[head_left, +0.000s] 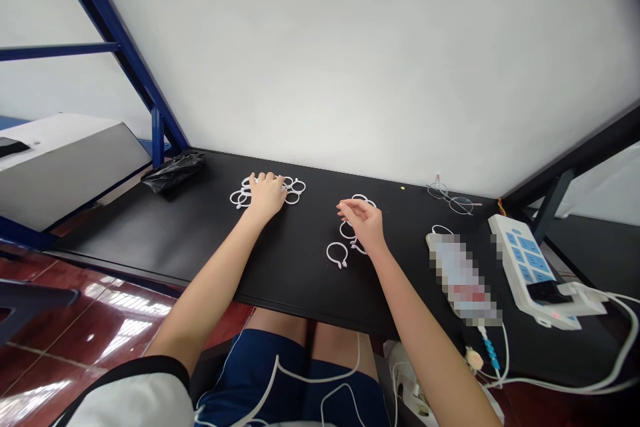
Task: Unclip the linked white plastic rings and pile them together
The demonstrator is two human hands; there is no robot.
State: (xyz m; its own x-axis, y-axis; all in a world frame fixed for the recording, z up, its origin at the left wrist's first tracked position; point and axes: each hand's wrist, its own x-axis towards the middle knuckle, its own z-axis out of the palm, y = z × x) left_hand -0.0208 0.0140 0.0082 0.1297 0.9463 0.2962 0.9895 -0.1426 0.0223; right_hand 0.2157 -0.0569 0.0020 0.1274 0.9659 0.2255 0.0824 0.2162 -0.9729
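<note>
My left hand [269, 195] lies palm down, fingers spread, on a cluster of white rings [299, 187] that look like curtain rings with small end tabs. It partly hides several of them. To the right, my right hand [364, 221] hovers over a second, looser group of white rings [347, 230]. Its thumb and fingers are curled with the tips close together, and no ring shows between them. One single white ring [329, 257] rests nearer the table's front edge, apart from my right hand.
The black table [300, 267] stands against a pale wall. A black plastic bag [174, 170] lies at its left end. Toward the right are eyeglasses [461, 205], a phone [463, 280] on a charging cable and a power strip [530, 267]. White cables cross my lap.
</note>
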